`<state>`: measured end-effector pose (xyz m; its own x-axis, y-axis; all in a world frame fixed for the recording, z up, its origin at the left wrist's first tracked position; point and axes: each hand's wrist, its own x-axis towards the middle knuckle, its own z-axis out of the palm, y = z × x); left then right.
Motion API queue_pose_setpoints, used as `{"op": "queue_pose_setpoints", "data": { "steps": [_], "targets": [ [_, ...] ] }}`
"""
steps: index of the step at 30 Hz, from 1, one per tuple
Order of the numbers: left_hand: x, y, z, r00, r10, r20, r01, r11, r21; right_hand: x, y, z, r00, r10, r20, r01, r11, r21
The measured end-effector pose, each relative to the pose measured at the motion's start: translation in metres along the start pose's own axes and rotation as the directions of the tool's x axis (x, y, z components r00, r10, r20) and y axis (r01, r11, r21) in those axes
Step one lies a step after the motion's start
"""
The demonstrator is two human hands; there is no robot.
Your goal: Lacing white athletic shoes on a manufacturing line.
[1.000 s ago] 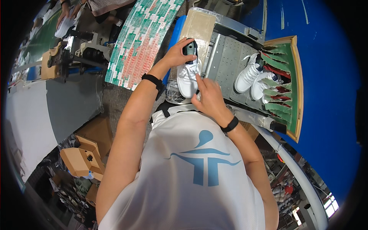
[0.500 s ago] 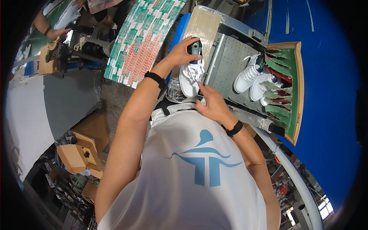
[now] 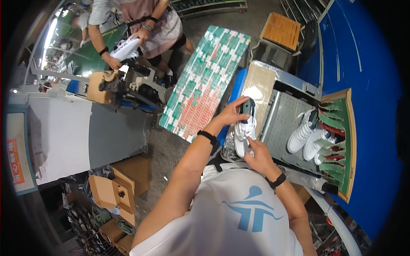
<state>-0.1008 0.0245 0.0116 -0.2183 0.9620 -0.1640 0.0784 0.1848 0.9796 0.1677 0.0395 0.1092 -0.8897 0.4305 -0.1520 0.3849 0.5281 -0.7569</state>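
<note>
A white lace-up sneaker (image 3: 241, 141) with a dark collar lies toe toward me on the tan, film-wrapped ledge (image 3: 261, 81). A grey-green insert, perhaps a shoe last, fills its opening. My left hand (image 3: 232, 113) grips the heel end, thumb on one side and fingers round the other. Beside the laces and toe, my right hand (image 3: 261, 160) is closed, its index finger touching the shoe's right side. A small pale thing seems to show between its thumb and finger; its kind is unclear.
More white sneakers (image 3: 301, 137) stand on the grey perforated conveyor (image 3: 279, 123) before a green-flapped opening (image 3: 335, 141) in a blue machine. A green-and-white taped board (image 3: 205, 81) lies beyond. At far left a co-worker (image 3: 147, 38) handles a white shoe piece. Open cardboard box (image 3: 112, 192) at lower left.
My view has shifted, so the scene sits lower and further right, and the co-worker shows more fully. Both hands keep about the same place on the sneaker.
</note>
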Motion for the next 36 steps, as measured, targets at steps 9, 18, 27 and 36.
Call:
{"op": "queue_pose_setpoints", "data": {
  "steps": [9,18,27,36],
  "targets": [
    [-0.071,-0.069,-0.018,0.861,-0.508,-0.025,0.348,0.624,-0.699,-0.015,0.048,0.005,0.929,0.315,-0.194,-0.26,0.929,0.263],
    [-0.023,0.007,-0.12,0.794,-0.498,-0.349,0.554,0.828,0.081,-0.076,0.079,0.022,0.874,0.474,-0.109,-0.453,0.874,0.176],
    [0.065,-0.032,-0.129,0.762,-0.23,-0.605,0.647,0.295,0.703,-0.112,0.092,0.019,0.811,0.564,-0.154,-0.545,0.825,0.148],
    [0.11,-0.042,0.277,0.987,0.013,0.163,-0.066,0.944,0.323,-0.167,0.095,0.033,0.711,0.591,-0.382,-0.501,0.806,0.315]
  ]
}}
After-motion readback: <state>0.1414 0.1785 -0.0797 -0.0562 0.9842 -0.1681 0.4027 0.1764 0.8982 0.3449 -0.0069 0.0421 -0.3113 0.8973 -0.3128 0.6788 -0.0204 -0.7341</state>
